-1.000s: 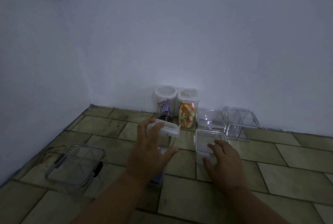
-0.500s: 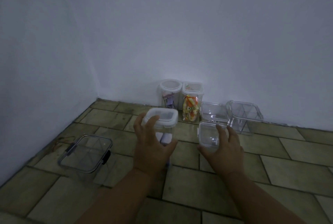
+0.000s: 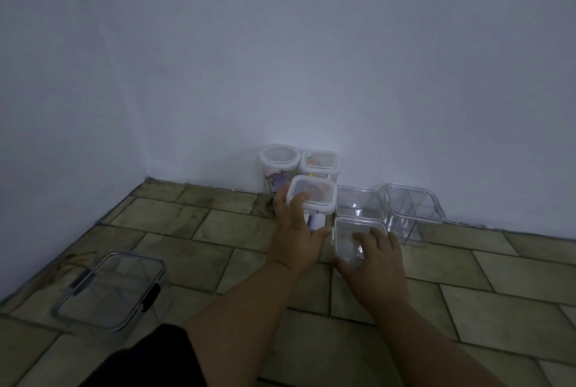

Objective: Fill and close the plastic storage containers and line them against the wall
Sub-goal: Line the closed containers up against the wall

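A white-lidded tub (image 3: 312, 199) is gripped by the left hand (image 3: 294, 238), with the fingers curled round its left side and the thumb pressed on its right. It is held upright just in front of two jars; whether it rests on the floor (image 3: 218, 230) cannot be told. Just to its right, a small clear box (image 3: 349, 230) is clasped by the right hand (image 3: 375, 265), the thumb set at the near left corner and the fingers bent over the top. Against the wall (image 3: 311, 75) a round jar (image 3: 280, 158) and a square jar (image 3: 320, 162) are stood side by side, both lidded, with coloured contents. To their right a low box (image 3: 357, 203) and a divided box (image 3: 411, 209) are set near the wall. A flat box (image 3: 109, 290) with dark clips is left well apart on the floor at the near left.
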